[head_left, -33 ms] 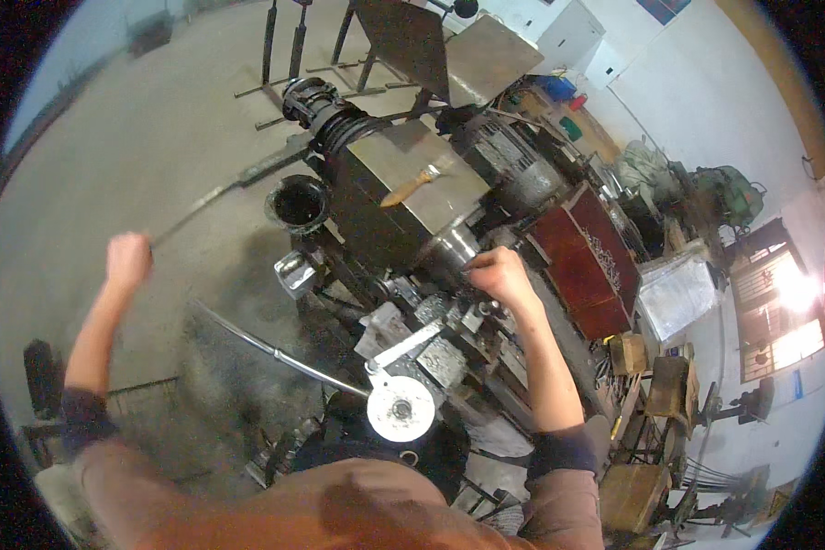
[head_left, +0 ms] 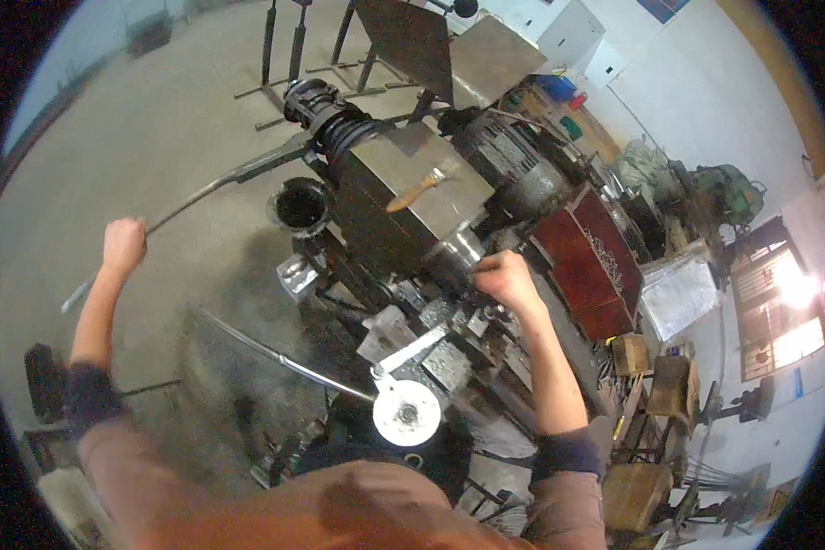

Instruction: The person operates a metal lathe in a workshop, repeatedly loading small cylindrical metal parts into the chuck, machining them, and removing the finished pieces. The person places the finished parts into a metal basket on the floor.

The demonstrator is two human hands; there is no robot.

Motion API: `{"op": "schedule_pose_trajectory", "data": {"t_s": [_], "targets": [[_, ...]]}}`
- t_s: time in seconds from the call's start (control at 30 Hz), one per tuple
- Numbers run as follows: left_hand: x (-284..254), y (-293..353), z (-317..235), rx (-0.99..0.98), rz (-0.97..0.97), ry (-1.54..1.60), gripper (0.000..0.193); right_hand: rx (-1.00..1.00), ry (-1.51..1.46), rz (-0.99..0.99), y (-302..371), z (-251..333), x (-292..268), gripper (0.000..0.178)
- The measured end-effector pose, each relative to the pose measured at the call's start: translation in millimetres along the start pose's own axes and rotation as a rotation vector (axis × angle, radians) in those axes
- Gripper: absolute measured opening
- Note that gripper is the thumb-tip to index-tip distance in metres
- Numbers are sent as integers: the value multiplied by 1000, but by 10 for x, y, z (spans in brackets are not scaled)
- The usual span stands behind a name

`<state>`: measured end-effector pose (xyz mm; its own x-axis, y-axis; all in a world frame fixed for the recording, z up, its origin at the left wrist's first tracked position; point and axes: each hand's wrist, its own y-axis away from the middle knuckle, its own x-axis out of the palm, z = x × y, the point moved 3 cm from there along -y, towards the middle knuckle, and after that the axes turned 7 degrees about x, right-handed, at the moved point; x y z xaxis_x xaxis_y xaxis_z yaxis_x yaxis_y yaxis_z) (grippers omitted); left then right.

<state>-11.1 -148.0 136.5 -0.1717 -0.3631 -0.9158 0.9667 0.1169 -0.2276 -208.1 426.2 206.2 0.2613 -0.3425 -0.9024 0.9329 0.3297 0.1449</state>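
Note:
My left hand (head_left: 124,245) is wrapped round a long metal lever (head_left: 185,203), which runs to the far end of a small lathe; the lever's pale tip sticks out beyond my fist. My right hand (head_left: 506,280) has its fingers closed at the shiny round spindle end (head_left: 458,249) of the lathe. What the fingertips pinch there is hidden. The lathe's box-shaped headstock (head_left: 422,156) carries a wooden-handled brush (head_left: 414,192) on its flat top. Nearer me are the tool slide (head_left: 445,362) and a white round disc (head_left: 406,413).
A curved metal bar (head_left: 280,357) reaches left from beside the disc. Left of the headstock sits a black round pot (head_left: 300,205). An electric motor (head_left: 513,165) and a red-brown tray (head_left: 587,266) with small parts stand to the right. Wooden boxes (head_left: 637,495) stand lower right.
My left hand has risen slightly with the lever, and the lever's outer end now shows past it. My right hand stays at the spindle with barely any shift.

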Motion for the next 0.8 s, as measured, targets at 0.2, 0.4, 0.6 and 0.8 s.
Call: {"op": "schedule_pose_trajectory", "data": {"t_s": [0.2,0.4,0.6,0.8], "targets": [[501,-508,588,-1,-143,-36,5,110,-15,-2,-21,14,1,33],[407,-605,342,-152,-247,199,22,29,-19,-20,16,-16,-29,36],[772,-891,-1389,-104,-339,925,21,-111,-149,-368,619,-140,-446,39],[1303,-956,-2776,215,561,568,41,183,-49,-422,1948,-1237,-674,38]]}}
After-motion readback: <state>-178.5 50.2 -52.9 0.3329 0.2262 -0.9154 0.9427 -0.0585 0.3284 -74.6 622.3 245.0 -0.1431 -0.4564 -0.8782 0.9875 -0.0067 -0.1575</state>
